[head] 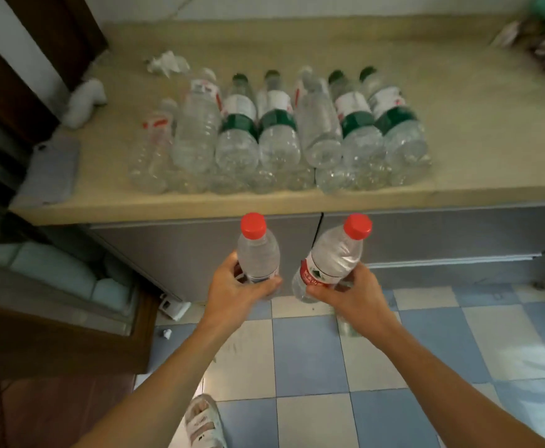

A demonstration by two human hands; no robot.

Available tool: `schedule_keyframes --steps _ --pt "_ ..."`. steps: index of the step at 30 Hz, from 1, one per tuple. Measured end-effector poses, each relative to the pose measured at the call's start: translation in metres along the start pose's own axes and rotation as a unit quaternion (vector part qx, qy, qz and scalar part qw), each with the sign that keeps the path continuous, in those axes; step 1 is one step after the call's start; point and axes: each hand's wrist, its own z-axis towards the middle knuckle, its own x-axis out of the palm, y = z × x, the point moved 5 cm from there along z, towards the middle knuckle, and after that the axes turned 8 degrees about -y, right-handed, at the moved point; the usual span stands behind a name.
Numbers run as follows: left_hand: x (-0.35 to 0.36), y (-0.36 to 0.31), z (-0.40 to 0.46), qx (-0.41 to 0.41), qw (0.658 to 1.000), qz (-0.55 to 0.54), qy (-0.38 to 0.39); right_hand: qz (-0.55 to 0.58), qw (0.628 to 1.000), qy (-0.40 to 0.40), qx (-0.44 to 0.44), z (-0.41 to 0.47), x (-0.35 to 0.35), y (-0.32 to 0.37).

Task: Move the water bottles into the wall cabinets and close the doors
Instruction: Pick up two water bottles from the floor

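A foot in a white sandal (pixel 203 421) stands on the blue and white floor tiles (pixel 310 350). Above it, the left hand (pixel 235 292) has its fingers wrapped tight round a red-cap bottle (pixel 258 253). The right hand (pixel 355 299) grips another red-cap bottle (pixel 332 260) the same way, and this one tilts a bit. Both bottles are in the air, just in front of the counter's (pixel 200 206) front edge.

To do this step well, I think the person should keep both grips firm and lift the bottles up to the wall cabinets, which are out of view.

More bottles (pixel 277 134) lie in a pile near the front edge of the counter. A grey phone (pixel 52 169) lies at its left edge. Crumpled paper (pixel 167 63) sits nearer the back. Grey cupboard doors (pixel 426 234) are under the counter.
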Motion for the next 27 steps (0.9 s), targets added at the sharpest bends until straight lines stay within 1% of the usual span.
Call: schedule_keyframes --steps 4,6,10,14,18,21,27 --pt "-0.053 -0.096 -0.008 0.046 0.999 -0.025 -0.014 0.013 0.999 0.006 -0.03 -0.016 0.006 0.106" --pt "-0.078 -0.144 -0.005 0.082 0.996 -0.025 -0.026 0.01 0.999 0.002 -0.053 -0.019 0.013 0.157" --pt "-0.125 -0.236 0.018 0.159 0.986 -0.038 -0.043 -0.008 0.991 -0.004 -0.13 -0.016 0.036 0.263" --pt "-0.167 -0.324 0.041 0.23 0.97 -0.06 -0.048 -0.007 0.979 -0.04 -0.198 -0.011 0.056 0.363" --pt "-0.198 -0.411 0.06 0.289 0.954 -0.058 -0.049 0.022 0.969 -0.075 -0.233 -0.004 0.065 0.446" --pt "-0.214 -0.48 0.072 0.325 0.941 -0.058 -0.074 0.045 0.953 -0.084 -0.286 0.002 0.061 0.512" --pt "-0.23 -0.611 0.095 0.384 0.912 -0.096 -0.106 0.064 0.912 -0.094 -0.394 0.024 0.034 0.643"
